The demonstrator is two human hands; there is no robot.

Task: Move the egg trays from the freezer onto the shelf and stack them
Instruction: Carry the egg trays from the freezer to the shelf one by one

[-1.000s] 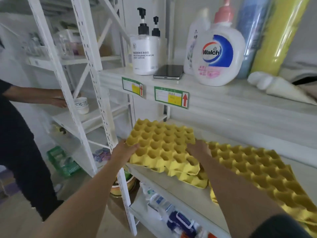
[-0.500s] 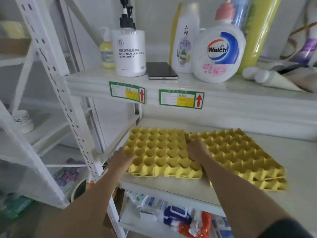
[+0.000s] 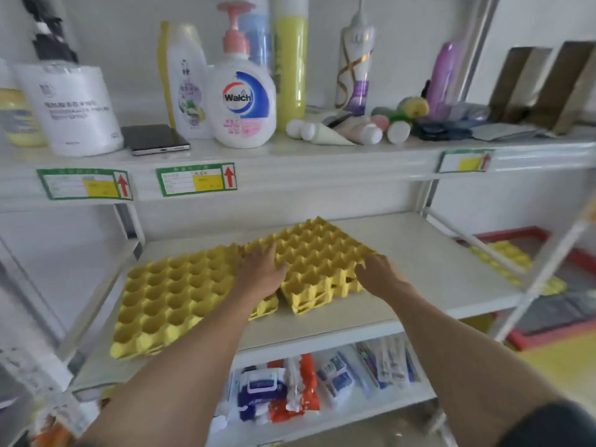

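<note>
Two lots of yellow egg trays lie side by side on the white middle shelf [image 3: 429, 253]. The left egg tray [image 3: 174, 301] sits near the shelf's front left corner with no hand on it. The right egg tray stack [image 3: 322, 253], two or three trays deep, lies turned at an angle. My left hand [image 3: 261, 274] grips this stack's left edge, thumb on top. At the stack's front right corner my right hand [image 3: 377, 277] holds on with curled fingers.
The upper shelf holds a Walch soap bottle [image 3: 243, 101], a phone [image 3: 154, 139], other bottles and tubes. Packets [image 3: 283, 387] fill the lower shelf. More yellow egg trays [image 3: 512, 264] lie beyond a slanted shelf post [image 3: 548, 262] at the right, in a red-rimmed space.
Both hands left the left egg tray and moved right onto the right stack. The view swung to the right; the other person at the left is out of sight.
</note>
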